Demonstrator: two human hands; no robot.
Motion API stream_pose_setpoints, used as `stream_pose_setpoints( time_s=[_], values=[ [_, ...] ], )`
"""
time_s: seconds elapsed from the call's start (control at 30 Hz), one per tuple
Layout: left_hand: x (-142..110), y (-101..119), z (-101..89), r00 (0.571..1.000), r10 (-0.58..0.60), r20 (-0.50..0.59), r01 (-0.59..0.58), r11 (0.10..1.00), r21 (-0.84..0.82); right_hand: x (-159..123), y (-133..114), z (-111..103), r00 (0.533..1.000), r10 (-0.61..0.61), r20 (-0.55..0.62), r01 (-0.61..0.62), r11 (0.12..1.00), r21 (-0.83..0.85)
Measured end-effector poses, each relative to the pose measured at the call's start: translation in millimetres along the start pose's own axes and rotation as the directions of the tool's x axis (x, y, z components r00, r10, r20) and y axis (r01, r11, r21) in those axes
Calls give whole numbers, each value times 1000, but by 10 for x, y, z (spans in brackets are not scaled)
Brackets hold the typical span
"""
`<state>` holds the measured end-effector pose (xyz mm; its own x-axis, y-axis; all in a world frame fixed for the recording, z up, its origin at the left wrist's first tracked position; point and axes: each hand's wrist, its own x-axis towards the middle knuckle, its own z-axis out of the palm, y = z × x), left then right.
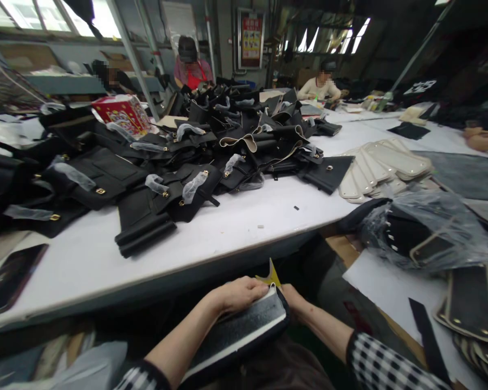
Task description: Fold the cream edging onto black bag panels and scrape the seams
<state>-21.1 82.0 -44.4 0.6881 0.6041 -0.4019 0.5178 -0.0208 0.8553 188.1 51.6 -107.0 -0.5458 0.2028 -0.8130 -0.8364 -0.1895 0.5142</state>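
Observation:
A black bag piece (244,325) with pale edge strips rests over my lap, below the table's front edge. My left hand (242,293) is closed on its upper edge, thumb lying along the top. Round the far corner of the same piece sits my right hand (293,300), closed against it, its fingertips hidden behind the piece. A yellow curved, pointed piece (271,275) sticks up between the two hands at that corner. Whether either hand grips it, I cannot tell.
Black bags (179,189) with plastic-wrapped handles heap across the white table (244,216). Beige panels (374,168) are stacked at right, near a plastic-covered bundle (435,227). A phone (12,276) lies at left, a red box (122,114) farther back. Other people work behind.

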Motion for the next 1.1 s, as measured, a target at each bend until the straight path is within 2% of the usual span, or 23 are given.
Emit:
stream_pose_setpoints(
  time_s=[0.03, 0.13, 0.17, 0.2, 0.23, 0.27, 0.3, 0.33, 0.37, 0.4, 0.47, 0.5, 0.57, 0.6, 0.63, 0.7, 0.83, 1.1],
  values=[
    [0, -8, -2, 1000, -3, -3, 3, 1000, -16, -46, -67, 6, 996, -90, -19, 84, 973, -214],
    [0, -17, -2, 1000, -11, -18, 10, 998, -65, -360, -295, 19, 984, -177, 27, 162, 819, -551],
    [0, -15, 1, 999, -22, -39, 19, 997, -80, -490, -358, 33, 980, -192, 43, 173, 738, -652],
    [-1, -9, 5, 997, -39, -66, 32, 995, -96, -612, -406, 56, 979, -191, 71, 173, 591, -788],
    [-3, -1, 11, 993, -59, -98, 48, 993, -111, -713, -437, 91, 980, -167, 109, 162, 349, -923],
    [-6, 9, 18, 988, -81, -129, 65, 990, -121, -785, -450, 139, 980, -121, 159, 160, 5, -987],
    [-9, 21, 27, 983, -102, -155, 83, 989, -125, -826, -449, 197, 976, -60, 209, 174, -364, -915],
    [-12, 35, 36, 978, -117, -172, 97, 988, -121, -838, -436, 267, 967, 4, 253, 195, -650, -735],
    [-16, 51, 46, 974, -127, -186, 108, 988, -113, -825, -414, 344, 954, 53, 296, 215, -810, -545],
    [-19, 68, 55, 971, -136, -198, 116, 988, -107, -797, -386, 427, 934, 76, 350, 232, -874, -428],
    [-25, 101, 74, 966, -150, -211, 130, 986, -104, -725, -312, 600, 871, 55, 488, 242, -913, -328],
    [-28, 114, 82, 964, -153, -216, 132, 985, -111, -694, -266, 685, 818, 33, 574, 214, -944, -250],
    [-31, 127, 98, 961, -156, -227, 129, 983, -130, -653, -158, 838, 668, 90, 739, 59, -996, 68],
    [-31, 126, 106, 960, -156, -234, 126, 982, -139, -641, -101, 903, 607, 164, 777, -42, -971, 237],
    [-30, 120, 114, 958, -155, -240, 121, 981, -149, -631, -44, 957, 576, 247, 779, -123, -916, 381],
    [-24, 97, 132, 956, -152, -251, 111, 979, -171, -611, 54, 1035, 592, 370, 716, -161, -817, 554],
    [-5, 48, 158, 949, -154, -275, 94, 971, -220, -559, 152, 1088, 611, 475, 633, -134, -727, 674],
    [-13, 66, 143, 943, -177, -281, 114, 968, -224, -528, 168, 1084, 614, 490, 619, -121, -716, 687]
  ],
)
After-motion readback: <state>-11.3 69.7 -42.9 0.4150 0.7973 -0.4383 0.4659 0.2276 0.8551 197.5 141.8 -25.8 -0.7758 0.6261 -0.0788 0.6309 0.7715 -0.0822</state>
